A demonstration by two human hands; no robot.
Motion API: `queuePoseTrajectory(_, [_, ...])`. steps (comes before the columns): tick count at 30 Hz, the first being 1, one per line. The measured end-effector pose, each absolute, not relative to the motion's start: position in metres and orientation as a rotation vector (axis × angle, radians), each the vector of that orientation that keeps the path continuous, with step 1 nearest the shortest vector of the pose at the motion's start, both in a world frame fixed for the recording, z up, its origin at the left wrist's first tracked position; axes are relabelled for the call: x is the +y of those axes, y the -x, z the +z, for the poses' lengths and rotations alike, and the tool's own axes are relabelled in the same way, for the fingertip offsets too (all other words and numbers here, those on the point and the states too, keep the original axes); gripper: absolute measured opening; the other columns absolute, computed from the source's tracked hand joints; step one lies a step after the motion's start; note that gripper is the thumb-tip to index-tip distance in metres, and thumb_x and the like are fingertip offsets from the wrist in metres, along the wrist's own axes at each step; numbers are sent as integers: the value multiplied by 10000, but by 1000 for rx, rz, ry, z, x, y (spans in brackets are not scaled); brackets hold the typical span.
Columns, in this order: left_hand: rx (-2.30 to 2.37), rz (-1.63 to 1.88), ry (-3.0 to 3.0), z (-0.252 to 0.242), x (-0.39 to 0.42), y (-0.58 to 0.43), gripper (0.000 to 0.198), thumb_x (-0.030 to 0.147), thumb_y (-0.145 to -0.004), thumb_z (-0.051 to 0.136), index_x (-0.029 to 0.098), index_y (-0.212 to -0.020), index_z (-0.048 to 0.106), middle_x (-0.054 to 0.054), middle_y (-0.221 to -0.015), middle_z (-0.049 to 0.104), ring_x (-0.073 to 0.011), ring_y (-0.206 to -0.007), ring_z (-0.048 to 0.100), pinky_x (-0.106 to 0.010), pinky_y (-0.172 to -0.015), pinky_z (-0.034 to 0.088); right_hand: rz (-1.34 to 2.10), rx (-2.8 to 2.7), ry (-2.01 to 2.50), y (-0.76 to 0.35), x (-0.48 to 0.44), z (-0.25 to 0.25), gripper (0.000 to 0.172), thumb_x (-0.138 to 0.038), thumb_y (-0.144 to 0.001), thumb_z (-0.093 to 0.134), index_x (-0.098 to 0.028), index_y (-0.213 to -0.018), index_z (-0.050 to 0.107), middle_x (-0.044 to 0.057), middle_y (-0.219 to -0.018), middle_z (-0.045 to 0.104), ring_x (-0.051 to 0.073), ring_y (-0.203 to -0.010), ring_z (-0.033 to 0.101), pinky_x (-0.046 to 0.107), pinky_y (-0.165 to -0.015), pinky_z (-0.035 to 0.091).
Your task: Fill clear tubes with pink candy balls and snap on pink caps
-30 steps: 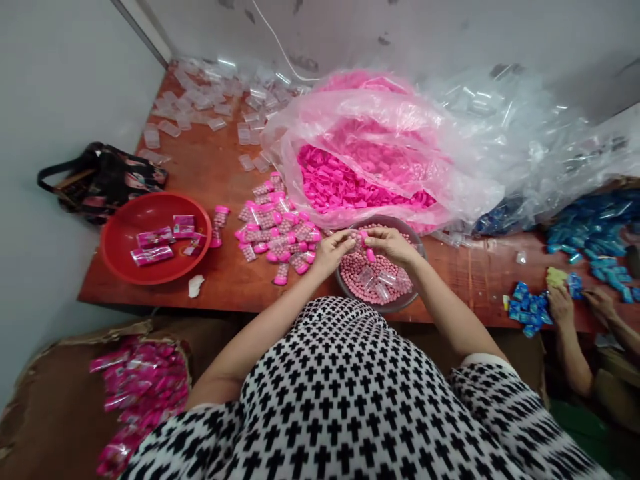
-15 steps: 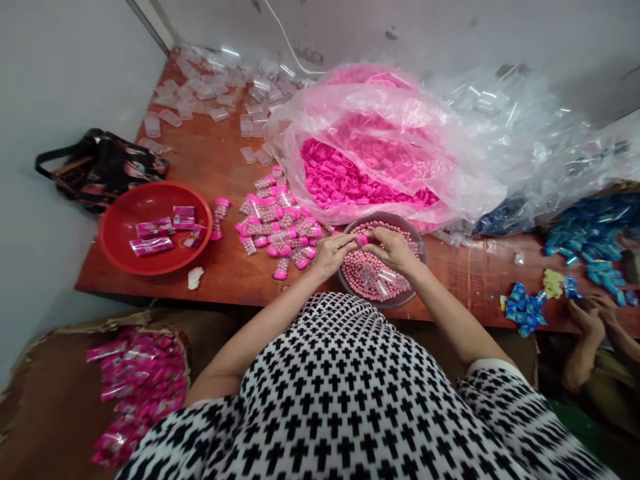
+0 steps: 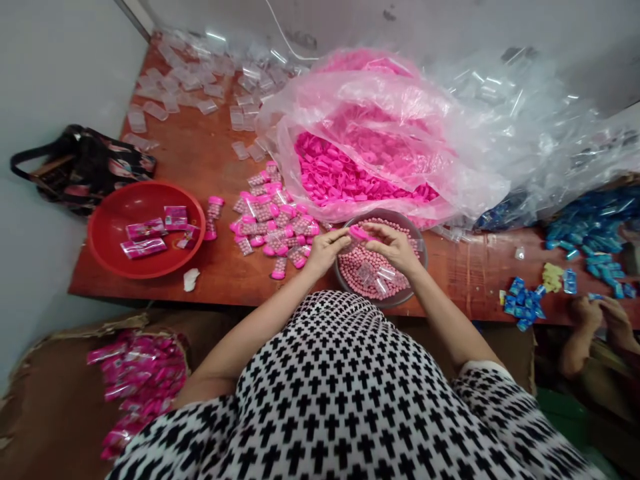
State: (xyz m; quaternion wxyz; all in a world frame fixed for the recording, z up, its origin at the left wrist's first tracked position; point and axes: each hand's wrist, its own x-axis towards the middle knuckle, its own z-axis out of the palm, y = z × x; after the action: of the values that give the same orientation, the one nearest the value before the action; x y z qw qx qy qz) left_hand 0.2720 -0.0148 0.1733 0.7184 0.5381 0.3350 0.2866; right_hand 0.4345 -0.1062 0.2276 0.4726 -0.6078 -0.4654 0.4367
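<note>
Over a grey bowl (image 3: 423,257) of pink round beads (image 3: 367,270), my two hands meet at a pink plastic cap (image 3: 360,232). My right hand (image 3: 394,248) pinches the cap's right end between thumb and fingers. At its left end are the closed fingertips of my left hand (image 3: 326,250). Whether a clear container is joined to the cap is hidden by the fingers. Several clear plastic containers (image 3: 385,283) lie on the beads. Left of the bowl is a pile of bead-filled containers with pink caps (image 3: 273,223).
Behind the bowl lies a plastic bag (image 3: 465,180) of pink caps (image 3: 335,173). A red basin (image 3: 95,243) with pink packets stands left, near a dark handbag (image 3: 85,167). Clear containers (image 3: 185,80) cover the back left. At right, a co-worker's hands (image 3: 593,317) are near blue packets (image 3: 523,303).
The pink cap has turned between my fingers and more of its length shows. My hands remain over the bowl. The view has shifted slightly.
</note>
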Motion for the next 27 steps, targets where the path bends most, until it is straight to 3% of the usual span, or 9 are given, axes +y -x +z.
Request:
queuePoseTrajectory(3, [765, 632, -1068, 176, -12, -271, 519, 481, -671, 713, 149, -1069, 695, -87, -1047, 710, -220, -878, 669, -368, -825, 524, 1279, -740, 1288, -435, -112, 224, 476, -378, -654, 777, -251, -1085, 622, 23, -1016, 675, 174, -869, 652, 357, -843, 499])
queuePoseTrajectory(7, [695, 639, -1395, 183, -12, -270, 351, 430, -727, 688, 174, -962, 736, -76, -968, 730, -214, -870, 668, -362, -838, 517, 1300, -540, 1261, -439, -115, 216, 357, -367, -601, 808, -204, -884, 662, -8, -770, 669, 127, -690, 630, 305, -740, 523])
queuePoseTrajectory(11, [511, 691, -1664, 186, -18, -272, 231, 352, -814, 623, 225, -973, 731, -57, -985, 725, -204, -978, 636, -381, -921, 484, 1603, -516, 1196, -438, -110, 220, 335, -353, -665, 755, -195, -938, 644, 24, -900, 666, 147, -834, 621, 318, -772, 530])
queuePoseTrajectory(14, [518, 748, -1715, 185, -22, -273, 230, 343, -834, 601, 230, -992, 723, -55, -1015, 716, -201, -1036, 614, -391, -951, 475, 1779, -425, 1080, -429, -105, 223, 291, -361, -685, 719, -179, -892, 629, 33, -855, 655, 175, -860, 619, 382, -794, 538])
queuePoseTrajectory(19, [548, 751, -1710, 182, -24, -269, 255, 344, -863, 556, 215, -1017, 713, -55, -1053, 708, -190, -990, 651, -375, -952, 492, 1584, -277, 1047, -404, -99, 212, 189, -297, -623, 715, -177, -720, 606, 5, -729, 631, 163, -767, 607, 375, -774, 550])
queuePoseTrajectory(23, [610, 689, -1707, 170, -25, -261, 270, 358, -857, 549, 200, -996, 717, -63, -1070, 705, -200, -995, 656, -377, -947, 499, 1483, -159, 1080, -382, -99, 191, 167, -295, -635, 684, -184, -736, 611, -12, -698, 629, 130, -671, 585, 316, -694, 556])
queuePoseTrajectory(27, [715, 582, -1648, 155, -23, -247, 309, 395, -835, 560, 181, -995, 715, -74, -1063, 707, -219, -1001, 657, -390, -938, 506, 1577, -148, 1165, -368, -98, 175, 286, -457, -729, 622, -204, -861, 605, -3, -746, 636, 129, -683, 589, 299, -660, 547])
